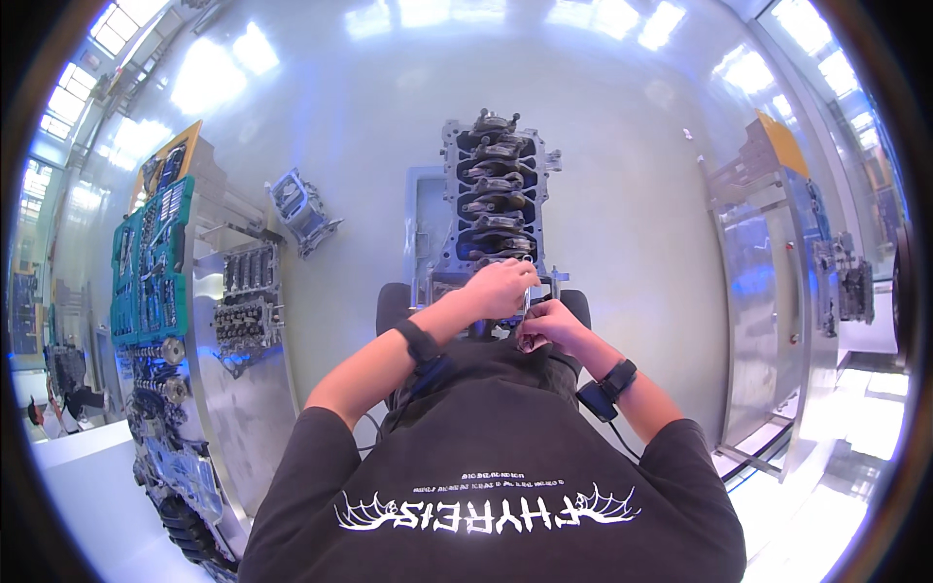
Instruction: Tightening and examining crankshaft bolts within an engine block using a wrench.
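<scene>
An engine block (pixel 451 209) stands upright in front of me, its crankshaft and bearing caps (pixel 498 207) facing up. My left hand (pixel 501 288) is at the block's near end, fingers closed around a slim silver tool (pixel 528 298) with a ring-like upper end, which looks like a wrench. Just to the right and nearer my body, my right hand (pixel 552 325) has its fingers curled close to the tool's lower end. Something small and pinkish-grey (pixel 529 341) shows at those fingertips; its kind is unclear. My fingers partly hide the contact points.
A grey stand (pixel 425 223) shows beside the block. On the floor at left lies a metal casting (pixel 302 211). The left bench carries a green tool case (pixel 151 257) and engine parts, with a cylinder head (pixel 248 301) beside it. A steel cabinet (pixel 758 321) stands at right.
</scene>
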Action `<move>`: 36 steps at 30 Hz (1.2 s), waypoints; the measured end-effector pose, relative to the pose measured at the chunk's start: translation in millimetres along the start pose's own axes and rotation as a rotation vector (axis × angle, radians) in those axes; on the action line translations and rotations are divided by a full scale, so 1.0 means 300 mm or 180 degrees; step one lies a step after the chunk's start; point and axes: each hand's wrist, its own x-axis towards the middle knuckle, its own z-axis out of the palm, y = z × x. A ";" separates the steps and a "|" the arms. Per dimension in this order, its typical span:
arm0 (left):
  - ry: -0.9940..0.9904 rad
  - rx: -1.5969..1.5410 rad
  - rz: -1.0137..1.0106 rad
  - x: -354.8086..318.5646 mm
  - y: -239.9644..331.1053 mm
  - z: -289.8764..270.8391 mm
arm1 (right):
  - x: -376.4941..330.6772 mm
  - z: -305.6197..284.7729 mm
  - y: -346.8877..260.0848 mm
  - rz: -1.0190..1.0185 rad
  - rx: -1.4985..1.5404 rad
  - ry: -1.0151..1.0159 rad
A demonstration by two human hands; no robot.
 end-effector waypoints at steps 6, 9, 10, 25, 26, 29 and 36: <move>-0.0584 0.0758 0.0143 0.079 -0.007 0.132 | -0.061 -0.140 0.029 0.0049 -0.0847 0.0405; -0.0501 0.0992 -0.0119 0.090 0.057 0.164 | -0.096 -0.154 0.007 -0.0033 -0.0706 0.0733; -0.0586 0.1196 -0.0371 0.095 0.088 0.163 | -0.116 -0.152 0.005 -0.0134 -0.0530 0.0914; -0.0969 0.0947 -0.0365 0.220 0.002 0.122 | -0.094 -0.304 0.043 -0.0425 0.0804 0.1624; -0.0981 0.0928 -0.0358 0.230 0.004 0.119 | -0.085 -0.315 0.045 -0.0408 0.0811 0.1639; -0.0954 0.0617 -0.0682 0.251 0.002 0.113 | -0.055 -0.344 0.037 -0.0428 0.1639 0.1734; -0.0840 0.0119 -0.1417 0.302 -0.013 0.115 | 0.074 -0.410 -0.076 -0.0758 0.2813 0.1800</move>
